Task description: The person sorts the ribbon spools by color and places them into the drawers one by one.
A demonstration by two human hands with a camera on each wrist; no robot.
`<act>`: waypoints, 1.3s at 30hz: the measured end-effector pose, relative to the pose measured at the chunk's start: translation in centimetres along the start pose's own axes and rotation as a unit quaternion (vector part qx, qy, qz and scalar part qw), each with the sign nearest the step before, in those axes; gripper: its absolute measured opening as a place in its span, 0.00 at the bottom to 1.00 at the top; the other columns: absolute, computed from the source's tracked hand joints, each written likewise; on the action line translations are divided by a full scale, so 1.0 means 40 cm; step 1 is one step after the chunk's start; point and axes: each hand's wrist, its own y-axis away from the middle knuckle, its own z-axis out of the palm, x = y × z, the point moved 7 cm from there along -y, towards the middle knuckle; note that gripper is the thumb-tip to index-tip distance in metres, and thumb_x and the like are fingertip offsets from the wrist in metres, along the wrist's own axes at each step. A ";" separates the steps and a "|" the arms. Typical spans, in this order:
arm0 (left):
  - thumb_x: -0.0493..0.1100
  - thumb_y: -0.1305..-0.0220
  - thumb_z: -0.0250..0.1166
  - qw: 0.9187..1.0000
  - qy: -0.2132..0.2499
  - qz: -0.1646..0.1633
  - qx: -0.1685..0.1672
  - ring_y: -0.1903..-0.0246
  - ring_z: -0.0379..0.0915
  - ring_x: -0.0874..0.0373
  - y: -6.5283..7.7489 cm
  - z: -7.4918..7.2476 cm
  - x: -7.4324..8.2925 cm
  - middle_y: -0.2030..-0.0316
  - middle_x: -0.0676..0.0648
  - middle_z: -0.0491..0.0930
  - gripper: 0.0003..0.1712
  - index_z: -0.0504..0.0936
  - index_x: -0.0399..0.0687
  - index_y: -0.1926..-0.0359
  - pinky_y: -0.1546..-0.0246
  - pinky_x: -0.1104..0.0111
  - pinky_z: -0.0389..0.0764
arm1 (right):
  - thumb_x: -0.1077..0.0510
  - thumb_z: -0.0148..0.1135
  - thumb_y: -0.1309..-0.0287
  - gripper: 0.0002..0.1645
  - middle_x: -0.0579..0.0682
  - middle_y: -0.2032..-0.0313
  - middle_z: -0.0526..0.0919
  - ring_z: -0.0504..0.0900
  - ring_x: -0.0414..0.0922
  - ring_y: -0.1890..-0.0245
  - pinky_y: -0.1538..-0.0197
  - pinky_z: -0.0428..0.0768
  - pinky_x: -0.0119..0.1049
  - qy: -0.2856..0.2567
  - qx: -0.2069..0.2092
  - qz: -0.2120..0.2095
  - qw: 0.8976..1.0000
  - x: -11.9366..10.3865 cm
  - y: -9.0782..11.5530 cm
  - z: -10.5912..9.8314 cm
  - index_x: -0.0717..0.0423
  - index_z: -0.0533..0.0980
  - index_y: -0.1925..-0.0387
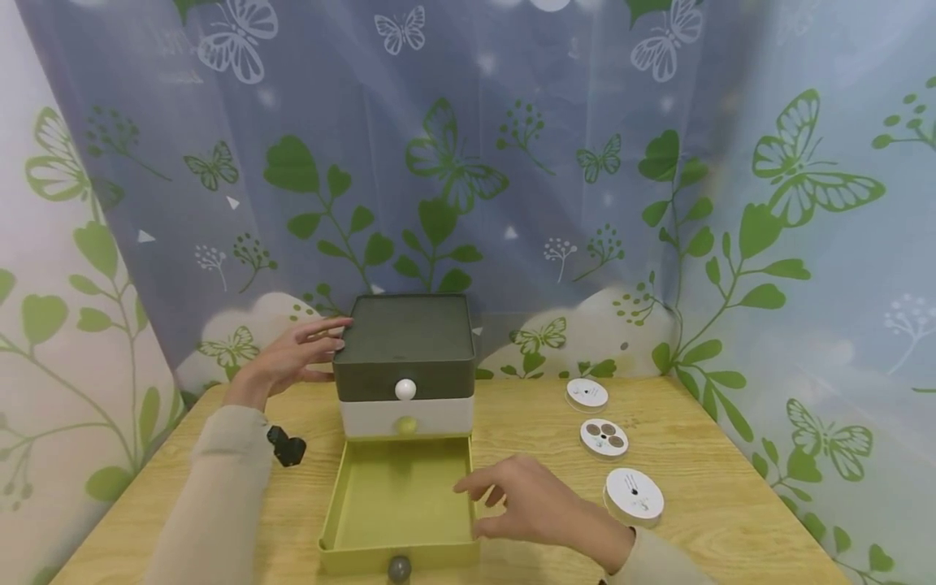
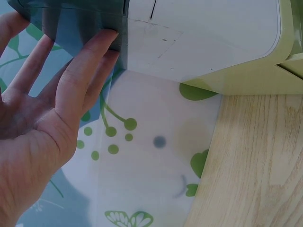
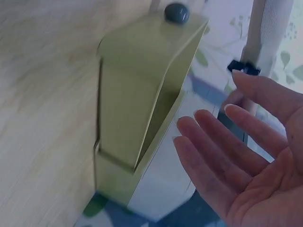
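Note:
A three-tier drawer box [image 1: 409, 325] stands on the table, its top tier dark grey, the middle one white and the lowest yellow-green. The yellow-green drawer [image 1: 402, 496] is pulled out toward me, with a bare inside and a grey round knob [image 1: 399, 568]. My left hand [image 1: 296, 357] rests its fingertips against the left side of the dark tier, fingers fairly straight. By the drawer's right wall is my right hand [image 1: 522, 500], fingers loosely bent and holding nothing. In the right wrist view, the fingers [image 3: 222, 151] spread beside the box.
Three white round spools [image 1: 587, 393] [image 1: 604, 438] [image 1: 634, 494] lie in a row on the wooden table [image 1: 702, 520], right of the box. A small black device [image 1: 287, 447] is at my left wrist. A patterned curtain [image 1: 512, 244] hangs behind the table.

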 end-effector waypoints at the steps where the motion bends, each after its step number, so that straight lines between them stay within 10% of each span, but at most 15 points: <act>1: 0.48 0.20 0.56 1.000 0.000 0.000 -0.001 0.22 0.46 0.29 0.000 0.000 0.000 0.18 0.35 0.42 0.37 0.53 0.50 0.18 0.42 0.51 0.84 | 0.57 0.77 0.43 0.23 0.51 0.56 0.92 0.90 0.40 0.61 0.59 0.85 0.27 0.000 0.002 0.006 1.000 0.014 0.006 -0.011 0.49 0.86 0.45; 22: 0.48 0.20 0.57 1.000 -0.003 0.006 -0.005 0.23 0.47 0.29 -0.001 -0.004 0.000 0.18 0.35 0.43 0.38 0.53 0.50 0.17 0.41 0.48 0.83 | 0.54 0.80 0.51 0.26 0.55 0.49 0.89 0.85 0.62 0.48 0.49 0.85 0.57 0.069 0.034 0.100 0.992 0.312 0.193 -0.167 0.57 0.86 0.49; 39: 0.49 0.21 0.58 1.000 -0.015 0.001 -0.010 0.22 0.47 0.28 -0.004 -0.008 -0.002 0.17 0.37 0.42 0.38 0.55 0.51 0.18 0.43 0.52 0.85 | 0.58 0.84 0.65 0.30 0.52 0.54 0.89 0.85 0.59 0.53 0.50 0.83 0.51 0.161 0.061 0.109 0.979 0.411 0.287 -0.200 0.57 0.86 0.53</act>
